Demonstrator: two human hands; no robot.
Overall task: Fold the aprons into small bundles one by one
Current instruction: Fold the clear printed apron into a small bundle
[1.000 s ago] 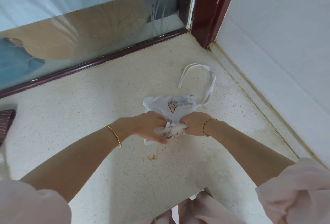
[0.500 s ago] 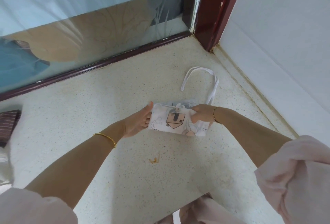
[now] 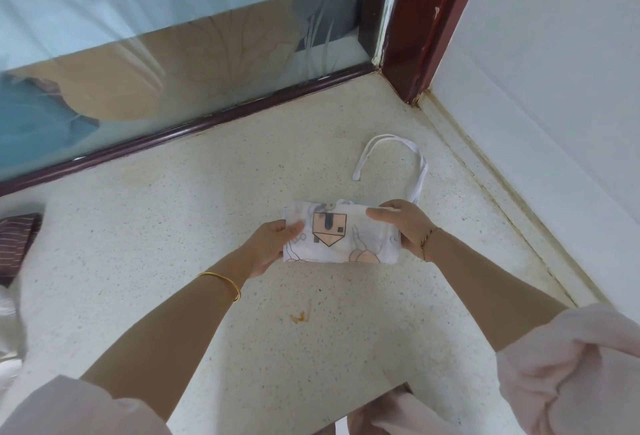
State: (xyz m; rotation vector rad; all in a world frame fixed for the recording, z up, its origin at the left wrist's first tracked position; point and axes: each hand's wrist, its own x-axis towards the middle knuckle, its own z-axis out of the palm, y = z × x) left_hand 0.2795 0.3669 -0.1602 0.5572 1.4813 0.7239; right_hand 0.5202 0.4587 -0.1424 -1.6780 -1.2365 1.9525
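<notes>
Head view: white printed apron [image 3: 341,238] folded to a flat, soft rectangular bundle, held just above speckled pale stone floor [image 3: 173,226]. Left hand [image 3: 268,249] fingers clamped on its left edge, right hand [image 3: 403,226] fingers clamped on its right end. White strap [image 3: 389,157] looping loose behind toward white wall [image 3: 554,88]. Bare floor all around; striped dark cloth [image 3: 17,244] far left.

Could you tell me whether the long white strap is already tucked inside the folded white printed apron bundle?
No, the long white strap trails loose across the speckled counter beyond the folded white printed apron bundle.
</notes>
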